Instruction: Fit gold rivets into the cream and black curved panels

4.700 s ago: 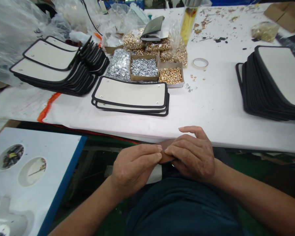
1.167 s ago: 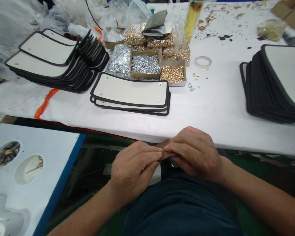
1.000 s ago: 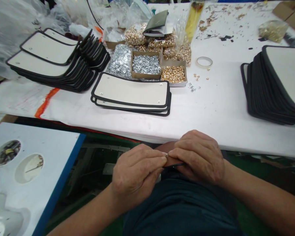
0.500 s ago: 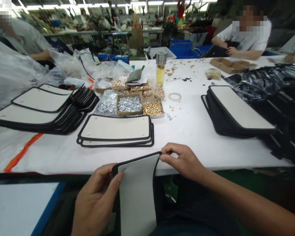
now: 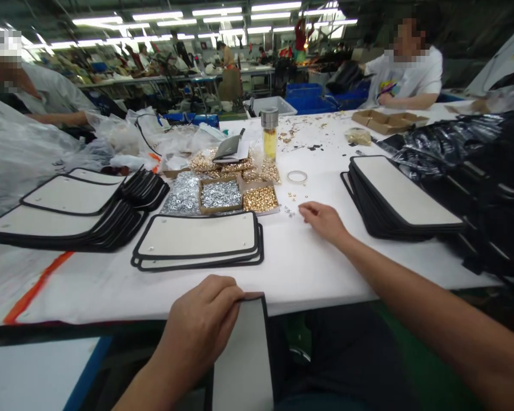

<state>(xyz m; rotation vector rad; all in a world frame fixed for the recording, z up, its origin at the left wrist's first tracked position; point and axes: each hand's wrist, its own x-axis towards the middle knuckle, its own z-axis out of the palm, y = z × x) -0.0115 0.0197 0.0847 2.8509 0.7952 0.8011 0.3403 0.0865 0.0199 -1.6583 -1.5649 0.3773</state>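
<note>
My left hand (image 5: 203, 322) grips the top edge of a pale panel with black edging (image 5: 244, 354), which hangs below the table's front edge. Its fingers cover the panel's upper left corner. Out over the table, my right hand (image 5: 325, 221) has its fingertips bent together beside a few loose silver washers (image 5: 289, 212). Anything between those fingertips is too small to make out. A short stack of similar panels (image 5: 199, 237), with small metal fittings at the corners, lies beyond my left hand. Behind it sit a box of silver washers (image 5: 220, 194) and a box of gold-coloured eyelets (image 5: 260, 198).
Taller panel stacks stand at the left (image 5: 47, 220) and right (image 5: 405, 191). A lidded bottle (image 5: 269, 137) stands behind the boxes, near a tape ring (image 5: 297, 176). Black material (image 5: 466, 171) covers the table's right side. Two people (image 5: 411, 74) work across the table.
My right hand has let go of the panel's corner and moved forward to the loose washers. My left hand has turned over the panel's top edge. The camera view has tilted up.
</note>
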